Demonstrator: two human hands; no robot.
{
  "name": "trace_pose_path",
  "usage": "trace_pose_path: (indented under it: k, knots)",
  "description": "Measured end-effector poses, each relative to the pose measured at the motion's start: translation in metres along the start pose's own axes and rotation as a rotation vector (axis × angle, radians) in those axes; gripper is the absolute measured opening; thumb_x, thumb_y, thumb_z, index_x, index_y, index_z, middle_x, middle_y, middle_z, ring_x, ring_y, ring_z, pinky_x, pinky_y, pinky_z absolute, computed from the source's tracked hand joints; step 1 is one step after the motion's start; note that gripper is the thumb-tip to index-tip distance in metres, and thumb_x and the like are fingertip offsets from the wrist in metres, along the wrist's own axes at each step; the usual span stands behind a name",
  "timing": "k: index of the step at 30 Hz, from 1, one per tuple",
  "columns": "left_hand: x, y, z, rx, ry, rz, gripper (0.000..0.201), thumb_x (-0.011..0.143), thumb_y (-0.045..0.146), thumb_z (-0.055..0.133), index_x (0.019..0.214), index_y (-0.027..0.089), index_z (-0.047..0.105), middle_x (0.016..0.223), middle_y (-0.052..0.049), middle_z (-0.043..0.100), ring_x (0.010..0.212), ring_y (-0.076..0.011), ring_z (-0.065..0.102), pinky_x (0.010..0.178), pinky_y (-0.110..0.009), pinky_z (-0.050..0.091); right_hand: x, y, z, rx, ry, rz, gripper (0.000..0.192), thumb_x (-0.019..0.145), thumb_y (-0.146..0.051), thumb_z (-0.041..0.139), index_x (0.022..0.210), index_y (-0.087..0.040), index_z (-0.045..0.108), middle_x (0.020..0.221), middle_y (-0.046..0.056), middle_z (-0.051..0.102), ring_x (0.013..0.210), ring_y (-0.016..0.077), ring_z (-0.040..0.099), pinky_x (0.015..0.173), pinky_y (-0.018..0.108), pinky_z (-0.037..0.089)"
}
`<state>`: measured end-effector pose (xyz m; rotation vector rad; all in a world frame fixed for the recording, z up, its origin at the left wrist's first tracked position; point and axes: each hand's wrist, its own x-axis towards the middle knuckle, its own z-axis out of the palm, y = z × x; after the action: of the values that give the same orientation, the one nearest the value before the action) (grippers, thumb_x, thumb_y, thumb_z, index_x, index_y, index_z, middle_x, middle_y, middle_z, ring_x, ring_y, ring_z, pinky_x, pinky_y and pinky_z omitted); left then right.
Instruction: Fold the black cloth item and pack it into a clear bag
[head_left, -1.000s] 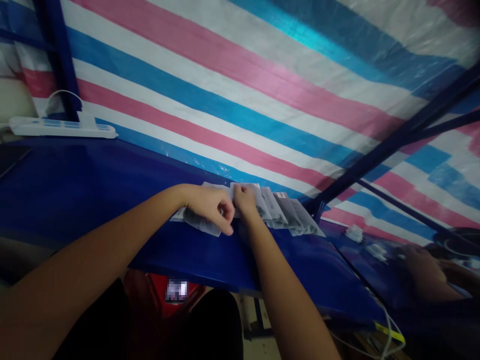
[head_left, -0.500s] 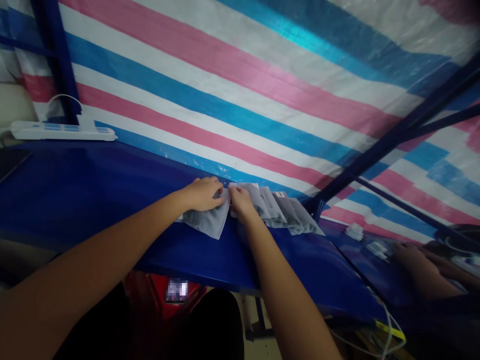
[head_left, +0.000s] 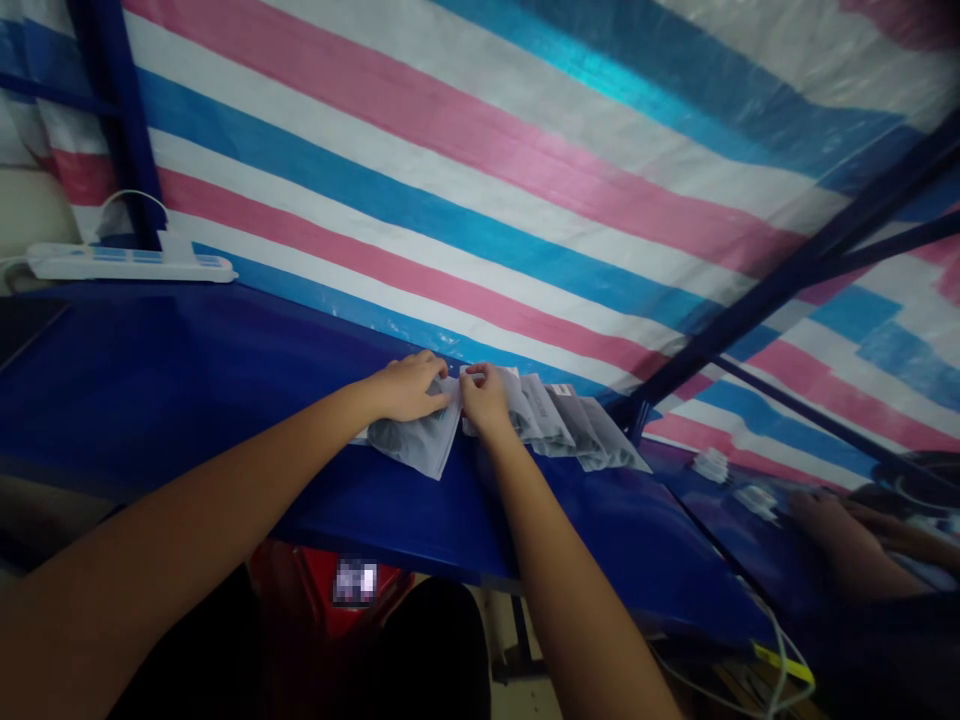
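My left hand (head_left: 411, 386) lies over a grey, translucent plastic bag (head_left: 420, 445) on the blue table, its fingers curled down on the bag's upper part. Dark contents show dimly through the plastic; what they are I cannot make out. Just to the right, my right hand (head_left: 484, 396) is closed, fingers and thumb pinching the top edge of another such bag (head_left: 514, 385), the leftmost of an overlapping row. Several similar bags (head_left: 566, 415) continue that row to the right.
A white power strip (head_left: 131, 263) sits at the table's back left. Striped sheeting (head_left: 420, 220) hangs behind. Another person's hands (head_left: 832, 525) are at the right, near small white items (head_left: 756, 502). Below stands a red stool (head_left: 322, 590); white cables (head_left: 780, 650) hang at lower right.
My right hand has shifted slightly right along the top of its bag, away from the left bag's edge. My left hand stays almost where it was.
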<state>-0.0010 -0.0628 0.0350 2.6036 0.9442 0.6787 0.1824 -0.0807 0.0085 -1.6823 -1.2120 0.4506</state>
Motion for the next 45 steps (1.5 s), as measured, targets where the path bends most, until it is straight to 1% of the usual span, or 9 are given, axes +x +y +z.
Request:
trace_pose_path:
  k: [7,16,20,25,30,32,35,41,45]
  knots:
    - [0.001,-0.001,0.005,0.028,0.009,-0.015,0.043,0.09,0.048,0.05,0.121,0.02,0.056,0.131,-0.015,0.057,0.119,-0.028,0.055,0.096,-0.042,0.047,-0.008,-0.003,-0.001,-0.294,-0.11,-0.189,0.006,0.078,-0.025,0.06,0.075,-0.02,0.062,0.062,-0.002,0.057,0.059,0.0141,0.05,0.057,0.025,0.033]
    - [0.004,0.0,-0.004,0.062,0.201,-0.071,0.028,0.09,0.033,0.051,0.113,0.02,0.057,0.124,-0.012,0.061,0.113,-0.0253,0.057,0.092,-0.037,0.047,-0.004,0.002,0.013,0.221,-0.004,0.151,0.032,0.072,-0.015,0.059,0.104,-0.016,0.061,0.08,0.0,0.062,0.061,0.0112,0.057,0.054,0.021,0.046]
    - [0.001,-0.002,-0.005,0.186,0.136,-0.254,0.037,0.091,0.038,0.048,0.121,0.016,0.054,0.126,-0.018,0.06,0.115,-0.0329,0.056,0.089,-0.044,0.046,-0.011,-0.006,0.017,0.423,-0.076,0.296,0.033,0.074,-0.01,0.059,0.106,-0.018,0.054,0.081,0.001,0.063,0.068,0.0145,0.066,0.062,0.026,0.057]
    - [0.001,-0.008,-0.004,0.302,0.051,-0.368,0.043,0.097,0.042,0.036,0.121,0.013,0.057,0.123,-0.023,0.062,0.111,-0.0386,0.058,0.086,-0.051,0.045,-0.024,-0.018,0.011,0.397,-0.397,0.297,0.009,0.087,-0.02,0.061,0.094,-0.015,0.058,0.076,0.006,0.068,0.068,0.0172,0.07,0.064,0.03,0.061]
    - [0.005,-0.015,-0.004,0.442,0.145,-0.337,0.039,0.1,0.032,0.03,0.116,0.015,0.061,0.122,-0.018,0.064,0.112,-0.0353,0.058,0.088,-0.049,0.042,-0.04,-0.033,-0.006,0.267,-1.082,0.267,0.033,0.091,-0.042,0.062,0.112,-0.017,0.061,0.104,0.014,0.073,0.076,0.0218,0.074,0.058,0.03,0.061]
    - [0.005,-0.019,-0.001,0.46,0.128,-0.314,0.042,0.101,0.034,0.028,0.113,0.015,0.063,0.12,-0.018,0.066,0.111,-0.0351,0.059,0.088,-0.049,0.041,-0.042,-0.037,-0.012,0.244,-1.216,0.247,0.039,0.091,-0.047,0.061,0.116,-0.017,0.061,0.101,0.014,0.074,0.072,0.0209,0.074,0.057,0.029,0.061]
    - [0.003,-0.021,0.007,0.466,0.068,-0.227,0.042,0.101,0.036,0.03,0.107,0.017,0.066,0.115,-0.016,0.069,0.107,-0.0335,0.061,0.088,-0.048,0.04,-0.039,-0.04,-0.019,0.288,-1.106,0.185,0.036,0.09,-0.045,0.062,0.113,-0.018,0.062,0.094,0.01,0.074,0.064,0.0169,0.07,0.054,0.026,0.058]
    - [0.004,-0.015,0.026,0.352,0.136,0.011,0.042,0.102,0.035,0.027,0.117,0.021,0.063,0.118,-0.01,0.069,0.11,-0.0271,0.06,0.093,-0.045,0.039,-0.022,-0.036,-0.016,0.336,-0.404,0.059,0.014,0.088,-0.03,0.058,0.095,-0.018,0.061,0.077,0.001,0.065,0.055,0.0108,0.062,0.046,0.021,0.051]
    - [0.008,-0.018,0.011,0.269,0.266,0.009,0.043,0.102,0.035,0.027,0.119,0.021,0.063,0.125,-0.01,0.066,0.117,-0.0254,0.057,0.1,-0.044,0.038,-0.019,-0.029,-0.006,0.256,-0.313,0.006,0.012,0.086,-0.029,0.056,0.091,-0.018,0.059,0.077,0.0,0.063,0.054,0.0106,0.06,0.046,0.022,0.05]
